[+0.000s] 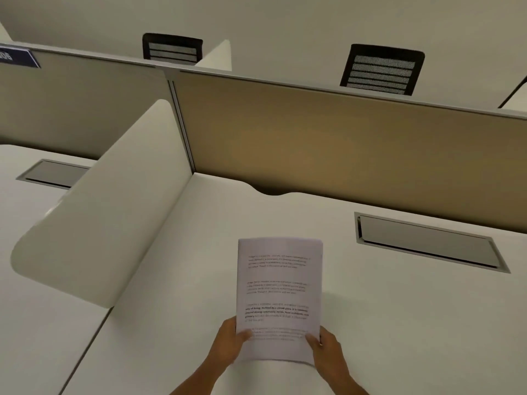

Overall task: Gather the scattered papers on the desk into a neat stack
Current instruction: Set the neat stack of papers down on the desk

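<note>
Overhead, a pale white table (176, 323) fills the lower view, fenced at the back by a tan partition (328, 143) and on the left by a rounded white divider (102, 218). A grey cable hatch (427, 242) sits flush in the table at right, another (54, 173) on the neighbouring desk. Two black mesh chairs (382, 70) (172, 49) show beyond the partition. Near the front edge, the papers (279, 297) are held upright as one bundle, the left hand (232, 342) and right hand (328, 350) each clasping a lower corner, thumbs on the printed face.
</note>
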Demonstrator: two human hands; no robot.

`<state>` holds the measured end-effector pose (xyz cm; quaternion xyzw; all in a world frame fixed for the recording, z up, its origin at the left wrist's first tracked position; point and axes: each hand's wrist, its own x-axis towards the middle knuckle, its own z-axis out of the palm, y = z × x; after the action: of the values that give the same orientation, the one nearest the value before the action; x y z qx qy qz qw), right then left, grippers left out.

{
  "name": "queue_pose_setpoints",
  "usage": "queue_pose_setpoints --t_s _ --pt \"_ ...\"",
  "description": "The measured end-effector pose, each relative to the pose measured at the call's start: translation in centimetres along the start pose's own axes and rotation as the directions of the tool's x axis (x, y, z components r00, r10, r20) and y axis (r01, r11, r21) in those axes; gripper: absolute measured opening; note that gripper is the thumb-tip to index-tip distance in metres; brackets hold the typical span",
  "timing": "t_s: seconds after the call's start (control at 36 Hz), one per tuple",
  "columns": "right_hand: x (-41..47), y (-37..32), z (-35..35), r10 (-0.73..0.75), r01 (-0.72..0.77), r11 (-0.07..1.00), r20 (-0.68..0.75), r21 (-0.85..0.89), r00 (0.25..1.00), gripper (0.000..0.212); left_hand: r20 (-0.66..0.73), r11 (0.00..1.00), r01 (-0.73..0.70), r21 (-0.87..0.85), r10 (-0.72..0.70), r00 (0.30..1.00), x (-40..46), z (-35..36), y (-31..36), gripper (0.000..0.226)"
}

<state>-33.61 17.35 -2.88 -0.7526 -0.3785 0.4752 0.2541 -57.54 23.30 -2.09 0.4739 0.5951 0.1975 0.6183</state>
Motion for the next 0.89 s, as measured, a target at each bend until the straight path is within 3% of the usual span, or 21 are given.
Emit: queue_pose_setpoints --t_s 0.17,0.31,0.53,0.75,0.89 --pt "1.7 -1.4 1.9 0.118 -0.113 0.989 0.055 -0.093 0.991 0.029 -0.098 0.997 0.073 -0.014 -0.074 0.992 0.3 -1.8 -0.6 0.027" --pt "3.4 -3.8 3.7 0.202 -0.201 0.979 0.104 -0.021 0.974 0.032 -0.139 0.979 0.173 -0.107 -0.187 0.973 1.7 -5.2 -0.4 0.013" --pt "5.8 -10.0 5.9 0.278 -0.317 0.931 0.211 0.18 0.937 0.024 -0.087 0.944 0.306 -0.124 -0.318 0.944 4.2 -11.9 1.8 0.025" --pt "9.3 -17.0 8.1 0.229 -0.3 0.916 0.267 0.265 0.936 0.008 -0.25 0.965 0.257 -0.05 -0.261 0.932 7.9 -17.3 5.1 0.011" --pt "11.8 -20.2 10.1 0.227 -0.282 0.907 0.201 0.314 0.953 0.009 -0.364 0.96 0.265 0.094 -0.214 0.906 10.4 -20.9 7.3 0.021"
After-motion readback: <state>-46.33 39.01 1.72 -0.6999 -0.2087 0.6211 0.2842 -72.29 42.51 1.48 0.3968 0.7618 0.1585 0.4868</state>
